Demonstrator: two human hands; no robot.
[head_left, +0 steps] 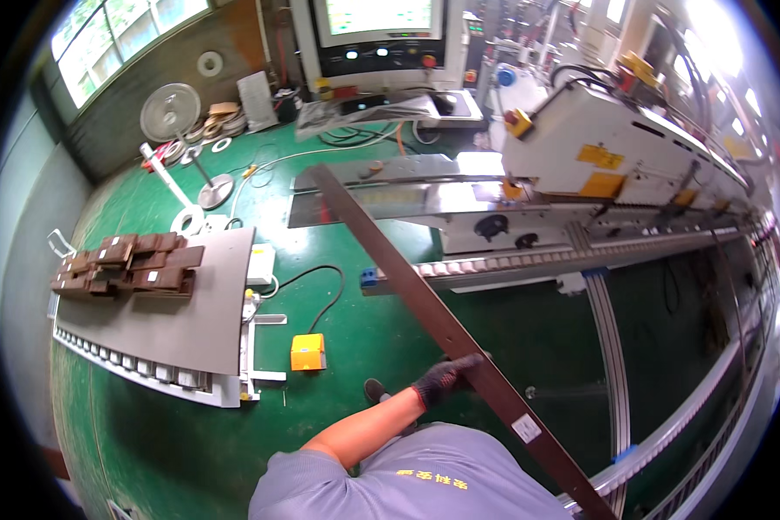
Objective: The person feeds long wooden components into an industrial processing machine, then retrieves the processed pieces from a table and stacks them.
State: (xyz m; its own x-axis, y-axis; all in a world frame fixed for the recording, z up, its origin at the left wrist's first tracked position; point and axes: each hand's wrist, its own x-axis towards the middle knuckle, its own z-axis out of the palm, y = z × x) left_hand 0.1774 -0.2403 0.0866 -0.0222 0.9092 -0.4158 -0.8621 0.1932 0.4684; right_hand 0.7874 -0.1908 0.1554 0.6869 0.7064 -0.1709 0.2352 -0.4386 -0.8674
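Note:
A long dark brown board slants across the middle, from the metal machine bed at its far end to the lower right edge of the view. It carries a small white label on its near part. My left hand, in a dark knitted glove, is closed on the board near its middle, its fingers reaching across it. The board's far end overlaps the shiny machine bed; whether it rests there I cannot tell. My right hand does not show.
Stacked short brown boards lie on a grey-topped roller table at left. A yellow foot pedal with a cable sits on the green floor. A roller rail runs along the white machine. A fan stands behind.

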